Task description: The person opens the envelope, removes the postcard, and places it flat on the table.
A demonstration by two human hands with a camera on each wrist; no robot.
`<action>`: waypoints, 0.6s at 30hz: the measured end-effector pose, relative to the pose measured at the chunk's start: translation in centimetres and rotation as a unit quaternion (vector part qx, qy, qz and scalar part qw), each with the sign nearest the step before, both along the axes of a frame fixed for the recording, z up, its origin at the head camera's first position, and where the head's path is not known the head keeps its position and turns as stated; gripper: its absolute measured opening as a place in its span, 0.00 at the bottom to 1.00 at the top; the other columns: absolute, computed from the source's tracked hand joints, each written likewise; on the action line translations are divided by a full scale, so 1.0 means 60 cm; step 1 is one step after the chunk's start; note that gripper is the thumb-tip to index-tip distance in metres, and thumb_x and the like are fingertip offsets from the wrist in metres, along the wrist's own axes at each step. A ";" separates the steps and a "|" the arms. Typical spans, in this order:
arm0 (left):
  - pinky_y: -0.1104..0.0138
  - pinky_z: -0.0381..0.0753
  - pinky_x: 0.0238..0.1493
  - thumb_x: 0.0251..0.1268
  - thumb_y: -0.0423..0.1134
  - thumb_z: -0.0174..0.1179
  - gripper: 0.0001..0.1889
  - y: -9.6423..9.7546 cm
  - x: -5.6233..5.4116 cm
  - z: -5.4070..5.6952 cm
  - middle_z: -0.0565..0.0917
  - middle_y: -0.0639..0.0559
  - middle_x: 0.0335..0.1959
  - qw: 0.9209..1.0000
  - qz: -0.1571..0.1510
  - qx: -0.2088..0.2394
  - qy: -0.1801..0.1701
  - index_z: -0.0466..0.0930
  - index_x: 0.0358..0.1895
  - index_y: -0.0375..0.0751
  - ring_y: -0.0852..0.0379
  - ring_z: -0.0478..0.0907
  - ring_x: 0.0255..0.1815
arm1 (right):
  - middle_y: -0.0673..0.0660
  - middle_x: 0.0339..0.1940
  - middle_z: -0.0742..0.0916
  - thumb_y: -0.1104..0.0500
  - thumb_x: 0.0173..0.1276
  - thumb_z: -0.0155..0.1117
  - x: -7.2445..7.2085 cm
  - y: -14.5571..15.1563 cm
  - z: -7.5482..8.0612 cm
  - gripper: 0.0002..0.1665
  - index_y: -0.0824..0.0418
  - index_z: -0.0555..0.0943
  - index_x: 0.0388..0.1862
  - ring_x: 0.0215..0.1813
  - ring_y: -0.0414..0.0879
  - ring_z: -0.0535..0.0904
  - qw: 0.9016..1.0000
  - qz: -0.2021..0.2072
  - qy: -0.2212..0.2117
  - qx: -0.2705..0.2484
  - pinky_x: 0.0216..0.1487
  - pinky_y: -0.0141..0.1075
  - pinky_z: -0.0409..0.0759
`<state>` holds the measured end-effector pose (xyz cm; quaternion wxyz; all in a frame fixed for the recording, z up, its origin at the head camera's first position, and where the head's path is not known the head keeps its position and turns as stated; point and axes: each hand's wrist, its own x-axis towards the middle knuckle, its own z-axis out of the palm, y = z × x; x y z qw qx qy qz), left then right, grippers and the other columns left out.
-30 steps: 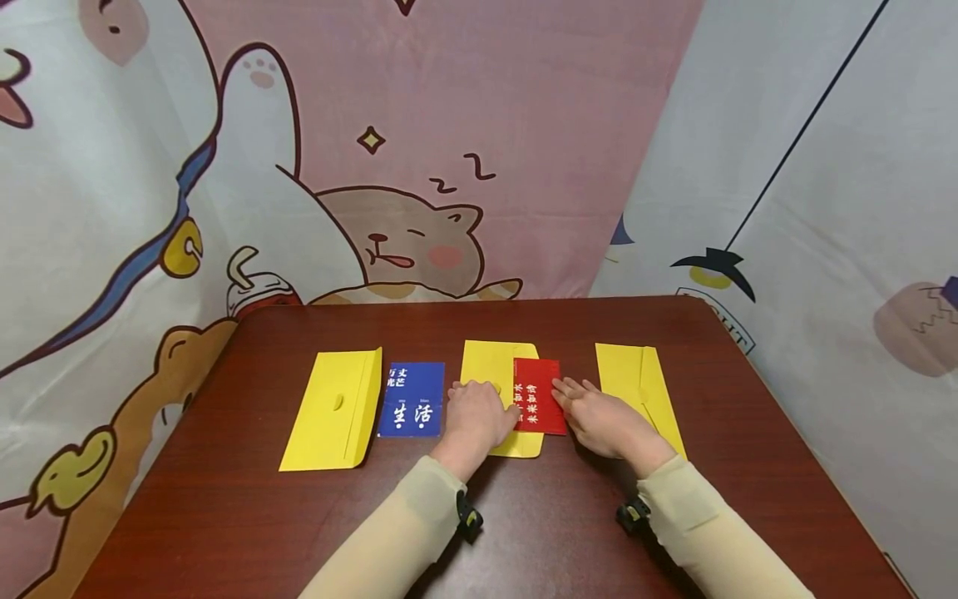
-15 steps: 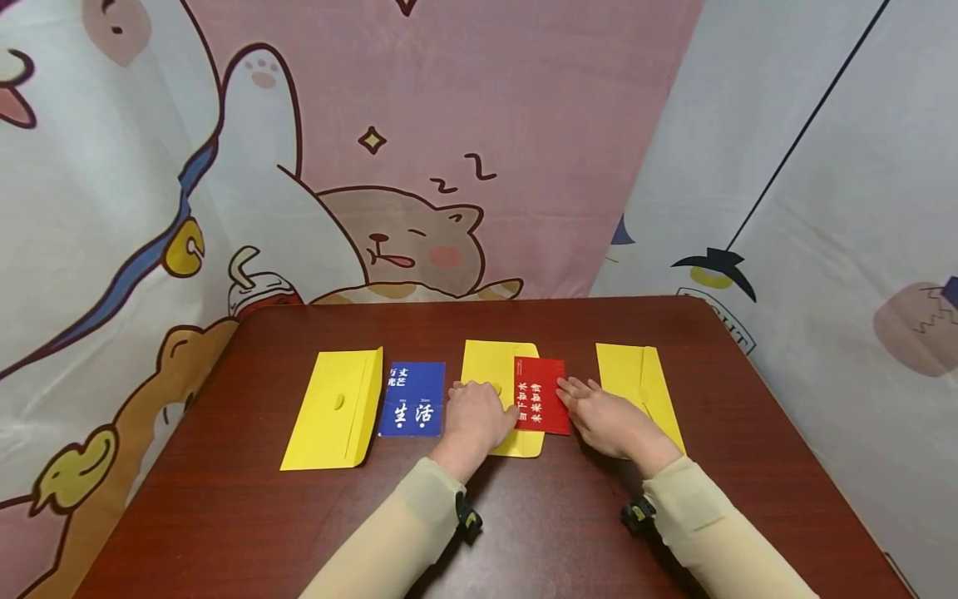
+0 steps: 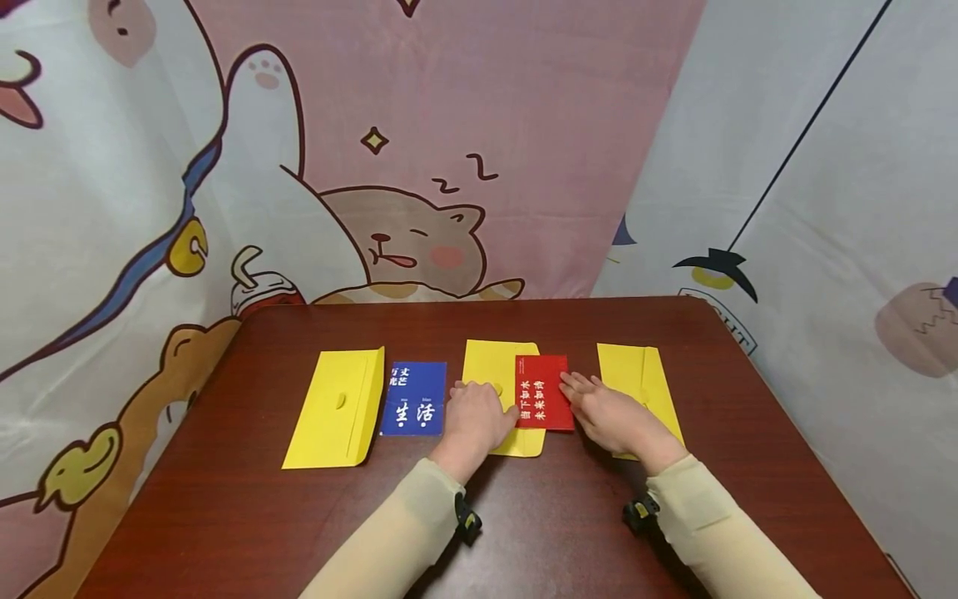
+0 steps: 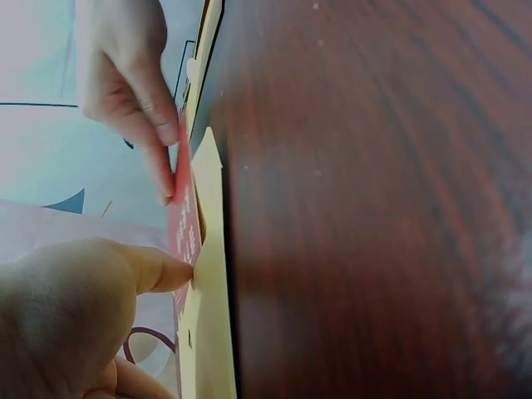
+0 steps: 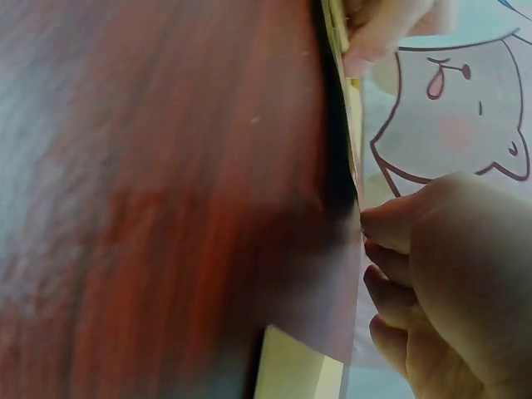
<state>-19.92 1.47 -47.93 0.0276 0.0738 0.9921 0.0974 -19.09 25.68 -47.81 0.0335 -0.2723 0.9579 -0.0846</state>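
Head view: we see the left hand (image 3: 475, 420) pressing on the middle yellow envelope (image 3: 488, 362), the red card (image 3: 545, 393) overlapping that envelope's right part, and the right hand (image 3: 615, 423) at the card's right edge. Left wrist view: we find the left hand's thumb spread from its fingers, while the right pinches the card. Right wrist view: we note the right hand's bent fingers beside its thumb.

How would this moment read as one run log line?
left grip: rests on middle yellow envelope; right grip: holds red card at right edge; red card: overlaps envelope's right side; blue card: beside left yellow envelope
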 end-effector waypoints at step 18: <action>0.48 0.86 0.54 0.72 0.69 0.55 0.39 0.004 0.010 -0.013 0.75 0.24 0.69 0.998 0.014 -0.067 0.014 0.87 0.62 0.35 0.31 0.77 0.69 | 0.73 0.56 0.87 0.56 0.78 0.66 -0.032 -0.030 0.019 0.32 0.79 0.75 0.69 0.42 0.55 0.87 0.903 -0.249 -0.089 -0.339 0.37 0.41 0.87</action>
